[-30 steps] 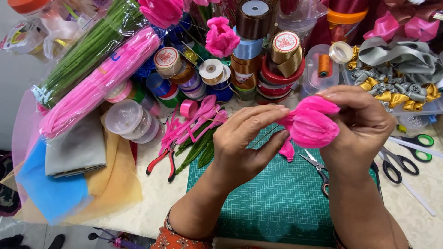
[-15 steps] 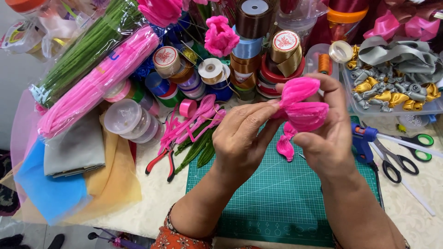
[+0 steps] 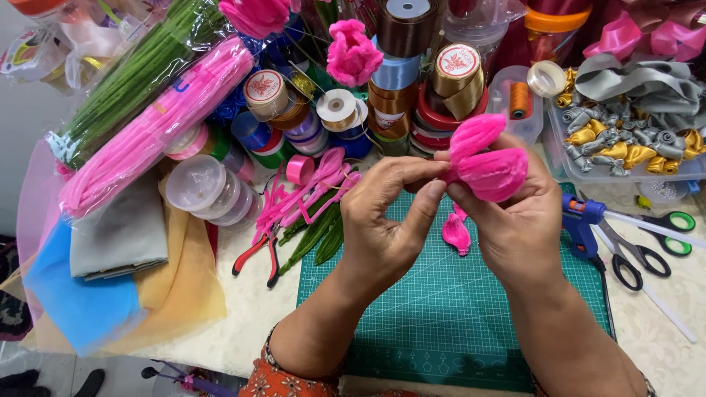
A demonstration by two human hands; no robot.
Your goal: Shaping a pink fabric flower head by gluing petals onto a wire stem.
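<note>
Both hands are raised over a green cutting mat [image 3: 456,309]. My right hand [image 3: 507,220] grips a pink pipe-cleaner flower [image 3: 489,165] made of fuzzy looped petals. My left hand [image 3: 386,217] pinches the flower's left side with thumb and fingertips. A loose pink petal [image 3: 456,231] lies on the mat under the hands. The flower's lower part is hidden behind my fingers.
Ribbon spools [image 3: 412,81] stand stacked behind the mat. Bundles of pink [image 3: 147,125] and green [image 3: 136,66] pipe cleaners lie at the left, above folded fabric [image 3: 118,235]. Red-handled pliers [image 3: 257,254] lie left of the mat. A blue glue gun [image 3: 581,220] and scissors [image 3: 640,254] lie at the right.
Both hands have shifted left and a little up with the flower. The flower has turned in my fingers, and one petal now points upward.
</note>
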